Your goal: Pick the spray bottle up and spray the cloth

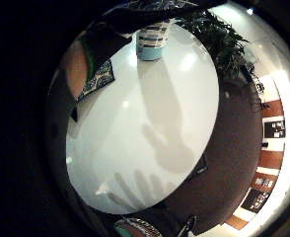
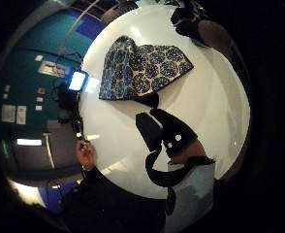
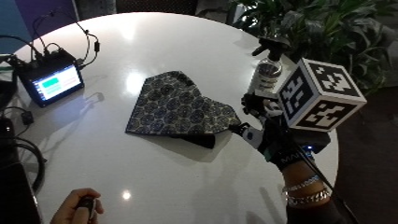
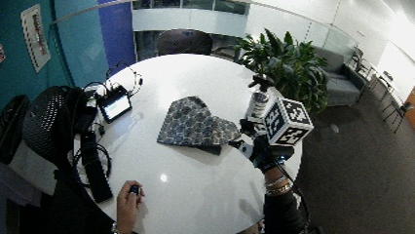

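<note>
A clear spray bottle (image 3: 267,72) with a black trigger head stands upright near the white table's (image 3: 155,42) far right edge. A blue patterned cloth (image 3: 174,109) lies folded flat at the table's middle. My gloved right hand (image 3: 266,133) hovers between them, just in front of the bottle and at the cloth's right corner, fingers spread and holding nothing. The little finger side palm view looks at the bottle (image 1: 152,39) across bare tabletop, where the hand's spread shadow falls. In the thumb side palm view the cloth (image 2: 142,70) lies beyond my thumb (image 2: 167,131).
A small lit monitor (image 3: 54,83) with cables sits at the table's left. A leafy plant (image 3: 317,28) stands behind the bottle, past the table's edge. A bare left hand (image 3: 78,207) holds a small black device at the near edge.
</note>
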The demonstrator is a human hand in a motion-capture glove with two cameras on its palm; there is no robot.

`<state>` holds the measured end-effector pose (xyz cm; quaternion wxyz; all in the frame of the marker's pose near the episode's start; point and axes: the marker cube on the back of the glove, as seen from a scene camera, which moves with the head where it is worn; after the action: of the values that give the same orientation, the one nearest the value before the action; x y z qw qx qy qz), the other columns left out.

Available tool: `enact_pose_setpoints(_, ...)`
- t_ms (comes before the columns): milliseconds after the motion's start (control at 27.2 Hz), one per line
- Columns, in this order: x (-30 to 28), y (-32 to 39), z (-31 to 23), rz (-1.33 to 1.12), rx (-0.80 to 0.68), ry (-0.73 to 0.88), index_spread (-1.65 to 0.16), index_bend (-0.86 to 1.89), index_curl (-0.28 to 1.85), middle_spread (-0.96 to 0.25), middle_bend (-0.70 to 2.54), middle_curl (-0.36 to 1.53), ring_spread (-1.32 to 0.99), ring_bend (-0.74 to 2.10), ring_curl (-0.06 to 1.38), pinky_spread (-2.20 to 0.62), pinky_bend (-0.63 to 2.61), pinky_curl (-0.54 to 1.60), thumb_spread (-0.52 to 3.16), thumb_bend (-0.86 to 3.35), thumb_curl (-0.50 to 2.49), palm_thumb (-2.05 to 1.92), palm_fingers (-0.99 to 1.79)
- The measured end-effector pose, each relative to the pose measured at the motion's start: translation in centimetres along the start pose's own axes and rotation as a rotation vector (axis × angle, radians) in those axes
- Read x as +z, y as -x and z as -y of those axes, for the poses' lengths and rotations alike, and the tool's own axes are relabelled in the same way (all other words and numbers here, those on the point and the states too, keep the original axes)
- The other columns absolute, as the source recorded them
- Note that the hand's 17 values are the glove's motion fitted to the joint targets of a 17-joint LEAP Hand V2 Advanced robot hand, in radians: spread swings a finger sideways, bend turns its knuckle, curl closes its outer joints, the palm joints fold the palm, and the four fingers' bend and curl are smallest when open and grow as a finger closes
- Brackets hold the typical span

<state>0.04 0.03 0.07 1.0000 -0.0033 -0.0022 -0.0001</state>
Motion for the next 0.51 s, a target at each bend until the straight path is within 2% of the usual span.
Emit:
enact_pose_setpoints(220,0.17,-0.17,-0.06,0.019,0.003,0.004,-0.32,0.41,0.2,-0.04,0.21,0.11,-0.01,0.22,0.11,0.2,0.3,0.14,0.68,0.24,0.11,0.46,0.53)
enact_pose_setpoints(514,0.48,-0.43,0.28,0.041,0.013,-0.003,-0.38,0.36,0.26,-0.03,0.19,0.17,-0.01,0.22,0.15,0.24,0.26,0.19,0.91,0.22,0.15,0.52,0.55)
